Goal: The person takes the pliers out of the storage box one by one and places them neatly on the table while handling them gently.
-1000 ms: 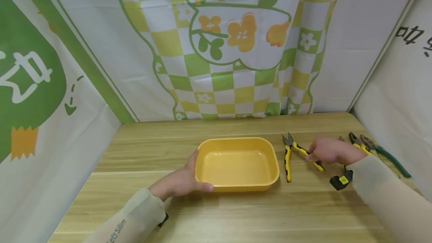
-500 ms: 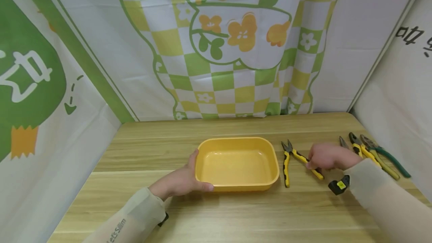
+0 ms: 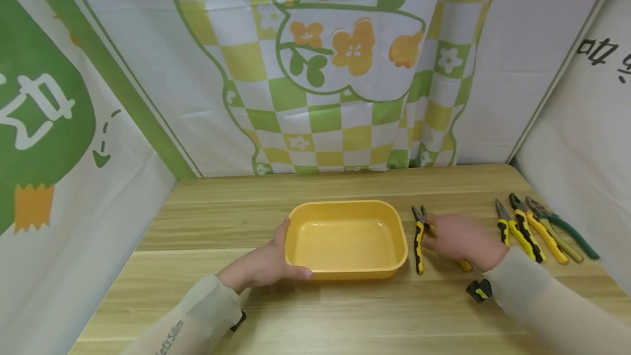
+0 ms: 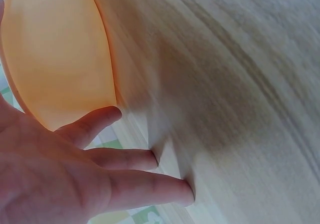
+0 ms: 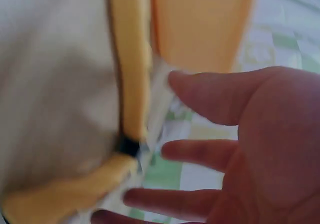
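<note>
A yellow plastic basin [image 3: 345, 275] stands upright on the wooden table. Its left end is touched by my left hand [image 3: 263, 264], thumb along the near side and fingers at the left wall. In the left wrist view those fingers [image 4: 145, 191] are straight and spread, some with tips down on the table. Right of the basin lies a pair of pliers [image 3: 419, 245] with yellow-and-black handles spread wide. My right hand [image 3: 458, 239] is over its right handle, hiding part of it. The right wrist view shows straight, spread fingers [image 5: 200, 154] beside the pliers, gripping nothing.
Several more pliers lie at the table's right side: one with a pointed nose [image 3: 502, 215], others with yellow-and-black handles [image 3: 529, 240], and one with a green handle [image 3: 574, 234]. A patterned curtain [image 3: 325, 125] hangs along the table's back edge.
The spread pliers shifted slightly toward me, then my right hand loosened from their right handle and moved left over them. My left hand and the basin have stayed put.
</note>
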`<act>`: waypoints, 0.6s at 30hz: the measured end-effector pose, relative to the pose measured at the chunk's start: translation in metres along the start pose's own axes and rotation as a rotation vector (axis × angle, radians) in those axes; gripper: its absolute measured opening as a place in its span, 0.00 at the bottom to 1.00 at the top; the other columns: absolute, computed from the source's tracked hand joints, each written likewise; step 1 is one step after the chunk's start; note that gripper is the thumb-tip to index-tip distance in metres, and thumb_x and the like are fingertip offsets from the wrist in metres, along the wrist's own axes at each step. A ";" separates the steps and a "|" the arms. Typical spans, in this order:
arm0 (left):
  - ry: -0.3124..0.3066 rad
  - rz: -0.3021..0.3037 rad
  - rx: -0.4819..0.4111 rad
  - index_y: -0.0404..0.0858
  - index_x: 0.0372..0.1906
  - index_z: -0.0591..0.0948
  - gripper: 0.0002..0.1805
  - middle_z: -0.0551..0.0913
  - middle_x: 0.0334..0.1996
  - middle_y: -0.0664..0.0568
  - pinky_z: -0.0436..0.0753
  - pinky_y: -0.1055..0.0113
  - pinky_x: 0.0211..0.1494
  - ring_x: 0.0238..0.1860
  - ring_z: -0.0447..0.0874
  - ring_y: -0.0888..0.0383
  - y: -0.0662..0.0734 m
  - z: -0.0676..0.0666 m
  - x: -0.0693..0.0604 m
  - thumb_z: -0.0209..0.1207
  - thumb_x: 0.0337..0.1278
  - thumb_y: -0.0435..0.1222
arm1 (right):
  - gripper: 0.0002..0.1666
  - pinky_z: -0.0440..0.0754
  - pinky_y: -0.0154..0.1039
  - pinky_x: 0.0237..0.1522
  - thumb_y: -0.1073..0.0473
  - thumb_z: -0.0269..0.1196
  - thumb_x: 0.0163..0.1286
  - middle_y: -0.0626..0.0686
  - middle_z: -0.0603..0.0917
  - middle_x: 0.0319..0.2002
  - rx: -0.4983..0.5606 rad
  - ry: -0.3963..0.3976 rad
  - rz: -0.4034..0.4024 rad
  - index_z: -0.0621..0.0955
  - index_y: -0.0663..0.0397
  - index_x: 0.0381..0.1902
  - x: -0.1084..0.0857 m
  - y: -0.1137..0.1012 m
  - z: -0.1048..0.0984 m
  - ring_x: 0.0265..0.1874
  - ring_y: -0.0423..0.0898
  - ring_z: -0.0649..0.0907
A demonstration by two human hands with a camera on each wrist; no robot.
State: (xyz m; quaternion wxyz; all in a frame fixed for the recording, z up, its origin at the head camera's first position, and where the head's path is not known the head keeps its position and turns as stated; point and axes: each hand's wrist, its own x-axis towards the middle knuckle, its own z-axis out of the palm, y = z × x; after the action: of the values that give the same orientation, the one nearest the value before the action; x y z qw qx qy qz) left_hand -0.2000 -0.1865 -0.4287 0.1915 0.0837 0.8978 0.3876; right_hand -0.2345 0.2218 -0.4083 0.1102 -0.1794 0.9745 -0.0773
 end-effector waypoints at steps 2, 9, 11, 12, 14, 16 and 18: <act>0.003 0.000 -0.001 0.38 0.79 0.33 0.80 0.62 0.70 0.29 0.64 0.47 0.67 0.62 0.70 0.47 0.000 0.000 0.000 0.78 0.33 0.59 | 0.40 0.80 0.58 0.42 0.41 0.65 0.67 0.62 0.85 0.46 -0.028 0.017 -0.011 0.74 0.64 0.66 0.001 -0.008 0.008 0.45 0.60 0.83; 0.004 -0.002 0.009 0.38 0.79 0.33 0.79 0.63 0.69 0.29 0.66 0.48 0.66 0.60 0.72 0.47 0.001 0.001 -0.001 0.78 0.34 0.60 | 0.22 0.81 0.55 0.32 0.48 0.65 0.67 0.57 0.84 0.36 -0.126 -0.005 0.023 0.82 0.56 0.52 0.001 -0.024 0.021 0.40 0.57 0.81; 0.002 -0.003 0.014 0.38 0.79 0.33 0.79 0.62 0.69 0.28 0.66 0.47 0.66 0.60 0.71 0.47 0.002 0.001 -0.001 0.77 0.35 0.60 | 0.17 0.80 0.52 0.30 0.54 0.66 0.65 0.57 0.82 0.33 -0.138 -0.005 0.027 0.82 0.57 0.48 0.000 -0.025 0.021 0.36 0.55 0.80; 0.001 -0.005 0.017 0.38 0.79 0.33 0.79 0.62 0.69 0.28 0.66 0.47 0.66 0.60 0.72 0.47 0.002 0.001 -0.001 0.77 0.35 0.60 | 0.15 0.79 0.50 0.28 0.56 0.66 0.64 0.55 0.80 0.31 -0.145 -0.003 0.024 0.82 0.57 0.46 0.000 -0.026 0.021 0.32 0.52 0.79; 0.001 -0.006 0.023 0.38 0.79 0.33 0.79 0.62 0.70 0.28 0.66 0.47 0.66 0.60 0.72 0.47 0.002 0.001 -0.001 0.77 0.35 0.61 | 0.14 0.79 0.49 0.27 0.58 0.66 0.64 0.55 0.79 0.30 -0.142 -0.010 0.023 0.81 0.58 0.45 0.000 -0.025 0.020 0.30 0.51 0.78; 0.003 -0.006 0.025 0.38 0.79 0.33 0.79 0.61 0.70 0.28 0.66 0.47 0.66 0.61 0.71 0.46 0.002 0.001 -0.002 0.77 0.34 0.61 | 0.13 0.80 0.50 0.27 0.59 0.66 0.65 0.56 0.80 0.31 -0.138 -0.015 0.020 0.81 0.59 0.45 0.000 -0.024 0.019 0.29 0.51 0.79; 0.005 -0.014 0.019 0.38 0.79 0.33 0.79 0.61 0.70 0.28 0.66 0.47 0.66 0.62 0.70 0.46 0.001 0.000 -0.002 0.77 0.34 0.61 | 0.10 0.80 0.50 0.26 0.61 0.65 0.65 0.56 0.79 0.29 -0.128 -0.017 0.015 0.81 0.59 0.43 -0.001 -0.021 0.018 0.27 0.50 0.79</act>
State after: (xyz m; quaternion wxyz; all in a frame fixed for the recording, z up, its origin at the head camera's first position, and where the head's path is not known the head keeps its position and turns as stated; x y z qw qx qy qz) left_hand -0.1980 -0.1864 -0.4280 0.1911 0.0785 0.9024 0.3781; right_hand -0.2225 0.2010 -0.4214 0.1072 -0.1792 0.9779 -0.0125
